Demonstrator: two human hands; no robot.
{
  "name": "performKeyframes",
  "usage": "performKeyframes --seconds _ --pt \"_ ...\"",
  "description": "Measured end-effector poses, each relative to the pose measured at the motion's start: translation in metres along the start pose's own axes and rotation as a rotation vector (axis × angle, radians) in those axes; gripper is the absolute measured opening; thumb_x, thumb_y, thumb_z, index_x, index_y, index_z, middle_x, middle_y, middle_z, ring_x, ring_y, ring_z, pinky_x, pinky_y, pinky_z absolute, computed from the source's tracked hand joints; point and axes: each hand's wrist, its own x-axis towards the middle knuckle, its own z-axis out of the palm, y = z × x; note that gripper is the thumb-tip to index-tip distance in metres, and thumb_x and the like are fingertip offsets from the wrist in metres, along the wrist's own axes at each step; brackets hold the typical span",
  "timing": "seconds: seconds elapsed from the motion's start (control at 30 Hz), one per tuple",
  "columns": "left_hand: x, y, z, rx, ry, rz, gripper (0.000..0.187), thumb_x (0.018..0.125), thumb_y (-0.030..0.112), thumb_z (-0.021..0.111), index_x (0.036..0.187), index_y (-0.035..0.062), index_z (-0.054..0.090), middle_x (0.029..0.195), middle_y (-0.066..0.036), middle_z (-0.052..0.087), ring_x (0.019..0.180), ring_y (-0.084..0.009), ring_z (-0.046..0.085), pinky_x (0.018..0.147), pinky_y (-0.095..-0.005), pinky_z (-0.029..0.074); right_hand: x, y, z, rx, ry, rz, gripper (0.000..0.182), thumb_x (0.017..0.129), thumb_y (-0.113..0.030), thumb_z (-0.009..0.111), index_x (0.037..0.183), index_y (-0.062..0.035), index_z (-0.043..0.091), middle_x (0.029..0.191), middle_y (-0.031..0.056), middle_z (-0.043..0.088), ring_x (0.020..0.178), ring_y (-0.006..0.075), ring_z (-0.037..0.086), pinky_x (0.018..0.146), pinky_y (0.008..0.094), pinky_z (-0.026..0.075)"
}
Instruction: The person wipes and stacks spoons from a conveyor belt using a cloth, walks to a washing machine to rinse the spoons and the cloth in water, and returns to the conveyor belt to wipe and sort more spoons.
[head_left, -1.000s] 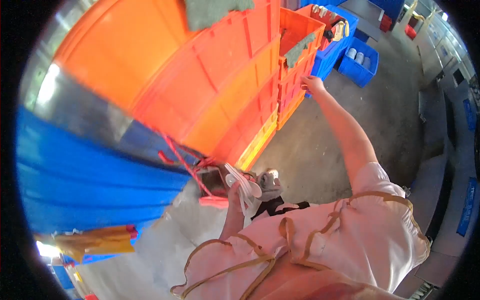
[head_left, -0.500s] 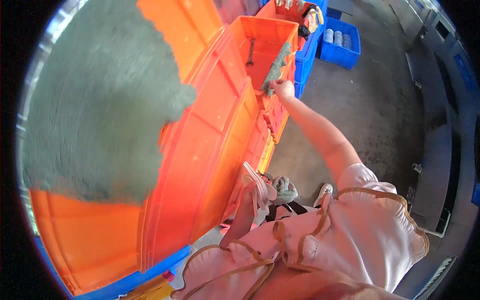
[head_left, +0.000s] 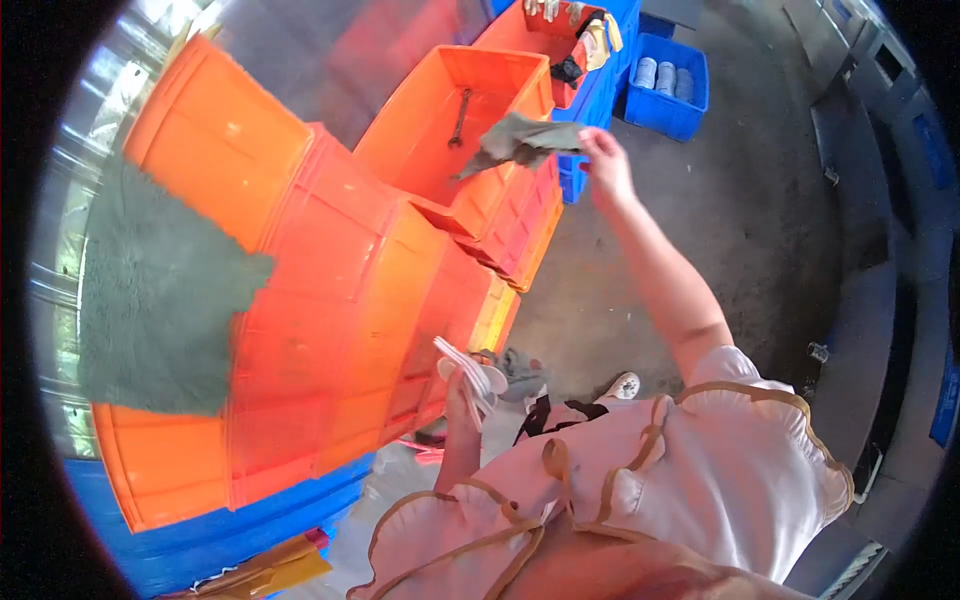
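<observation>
My right hand (head_left: 608,168) is stretched out at the top, its fingers closed on one end of a grey-green cloth (head_left: 525,140). The cloth's loose end trails over the side of an open orange crate (head_left: 440,185), in which a wrench (head_left: 461,115) lies. Low by the body, my left hand (head_left: 459,408) is closed around several thin white pieces with rounded ends (head_left: 474,376), fanned together. Their kind is not plain. A larger grey-green cloth (head_left: 160,300) drapes over the orange crates (head_left: 330,270) on the left.
Behind the open crate stands another orange crate (head_left: 495,35) with gloves at its rim. A blue bin (head_left: 675,118) holding white rolls sits on the floor. Grey cloth (head_left: 520,375) lies low near my shoe (head_left: 624,386). Dark cabinets line the right side.
My right hand has lifted the grey-green cloth off the crate's rim and drawn it up and to the right. The view has shifted, showing more of the left crates. My left hand keeps its hold.
</observation>
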Motion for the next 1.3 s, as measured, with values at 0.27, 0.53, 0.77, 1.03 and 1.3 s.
performKeyframes --seconds 0.27,0.53,0.77,1.03,1.3 --pt "0.047 -0.061 0.069 -0.049 -0.203 0.147 0.024 0.084 0.025 0.041 0.093 0.0040 0.049 0.089 -0.007 0.053 0.091 -0.0199 0.050 0.080 -0.0338 0.043 -0.038 -0.120 -0.198 0.397 -0.046 0.061 0.020 0.087 -0.007 0.037 0.102 -0.0004 0.047 0.107 0.0132 0.053 0.093 0.0205 0.054 0.083 0.0349 0.044" --pt "0.124 -0.111 0.173 -0.041 -0.486 -0.134 0.025 0.079 0.023 0.051 0.098 0.0061 0.049 0.091 -0.007 0.051 0.091 -0.0229 0.049 0.079 -0.0342 0.042 -0.067 -0.134 -0.338 0.403 0.222 0.059 0.017 0.086 -0.008 0.039 0.098 -0.0032 0.050 0.101 0.0099 0.055 0.091 0.0197 0.055 0.080 0.0362 0.045" --pt "0.230 -0.151 0.241 0.094 -0.629 -0.272 0.027 0.080 0.023 0.049 0.099 0.0049 0.046 0.092 -0.008 0.051 0.088 -0.0229 0.050 0.079 -0.0343 0.042 -0.129 -0.041 -0.442 -0.210 0.808 0.110 0.014 0.081 -0.024 0.054 0.081 -0.0099 0.055 0.067 -0.0024 0.051 0.057 0.0071 0.045 0.051 0.0222 0.038" --pt "0.284 -0.280 0.408 0.347 -0.816 -0.827 0.029 0.077 0.025 0.052 0.095 0.0019 0.050 0.090 -0.009 0.054 0.087 -0.0198 0.052 0.078 -0.0312 0.044 -0.377 0.046 -0.443 0.069 1.632 0.504 0.011 0.079 -0.020 0.056 0.077 -0.0095 0.052 0.059 -0.0003 0.046 0.042 0.0090 0.038 0.036 0.0242 0.032" --pt "0.171 -0.418 0.502 0.189 -1.037 -1.321 0.026 0.076 0.018 0.055 0.098 0.0041 0.051 0.095 -0.011 0.056 0.092 -0.0241 0.053 0.084 -0.0372 0.043 -0.547 0.066 -0.340 0.351 2.316 0.178 0.014 0.081 -0.023 0.055 0.085 -0.0099 0.052 0.068 -0.0009 0.050 0.053 0.0088 0.045 0.040 0.0222 0.038"
